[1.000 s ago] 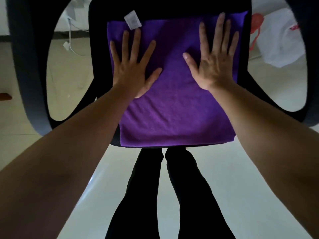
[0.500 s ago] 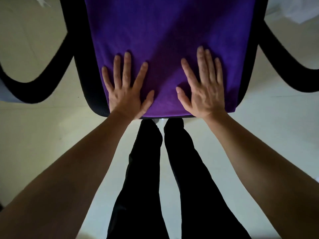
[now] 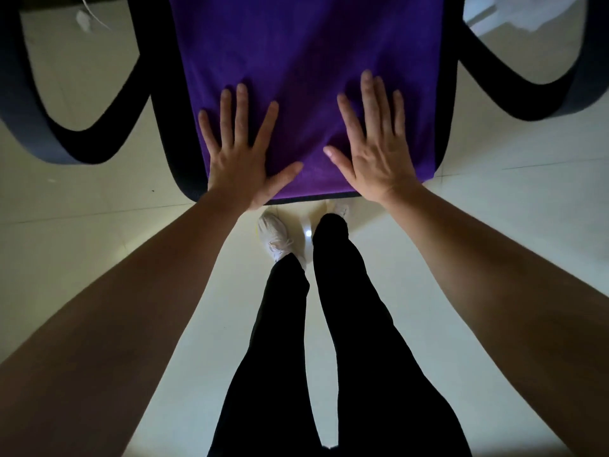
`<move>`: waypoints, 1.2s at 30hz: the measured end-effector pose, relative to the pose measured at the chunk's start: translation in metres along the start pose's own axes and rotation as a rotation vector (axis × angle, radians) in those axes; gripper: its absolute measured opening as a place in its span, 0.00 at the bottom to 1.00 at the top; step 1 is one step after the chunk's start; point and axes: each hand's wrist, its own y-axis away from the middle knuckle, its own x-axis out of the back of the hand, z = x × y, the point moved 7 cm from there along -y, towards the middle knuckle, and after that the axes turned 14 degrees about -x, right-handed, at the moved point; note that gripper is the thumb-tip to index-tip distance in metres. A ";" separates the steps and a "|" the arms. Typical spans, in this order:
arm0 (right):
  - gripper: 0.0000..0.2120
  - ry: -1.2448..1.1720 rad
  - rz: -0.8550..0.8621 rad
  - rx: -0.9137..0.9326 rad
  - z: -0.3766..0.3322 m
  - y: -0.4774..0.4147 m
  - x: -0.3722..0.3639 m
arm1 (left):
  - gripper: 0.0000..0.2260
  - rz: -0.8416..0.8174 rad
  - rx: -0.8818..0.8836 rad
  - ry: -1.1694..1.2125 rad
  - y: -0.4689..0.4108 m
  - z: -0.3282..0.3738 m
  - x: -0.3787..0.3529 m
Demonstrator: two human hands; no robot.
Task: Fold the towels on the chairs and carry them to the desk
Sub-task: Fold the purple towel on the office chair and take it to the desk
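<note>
A purple towel (image 3: 306, 61) lies spread flat on the seat of a black chair (image 3: 164, 133); its far end runs out of the top of the view. My left hand (image 3: 242, 150) rests flat on the towel's near left part, fingers spread and straight. My right hand (image 3: 372, 143) lies flat on the near right part, fingers straight as well. Both palms sit close to the towel's near edge at the seat's front rim.
The chair's curved black armrests (image 3: 39, 127) loop out on the left and right (image 3: 576, 80). Pale tiled floor (image 3: 494, 225) surrounds the chair. My legs in black trousers and white shoes (image 3: 276, 239) stand just before the seat. White clutter (image 3: 527, 11) lies at the top right.
Both hands slid from the towel's far part toward me along its surface and now rest at its near edge. The view tilted down, so the towel's far end and label left the view.
</note>
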 end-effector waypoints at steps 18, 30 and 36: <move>0.27 0.118 -0.025 -0.025 0.068 0.067 0.023 | 0.23 0.041 -0.117 -0.156 0.082 0.003 -0.010; 0.16 0.071 -0.272 0.004 0.056 0.077 0.058 | 0.11 -0.170 -0.048 0.015 0.086 -0.004 0.041; 0.10 0.022 -0.480 -0.013 0.048 0.108 0.076 | 0.15 -0.339 0.018 0.136 0.124 0.005 0.044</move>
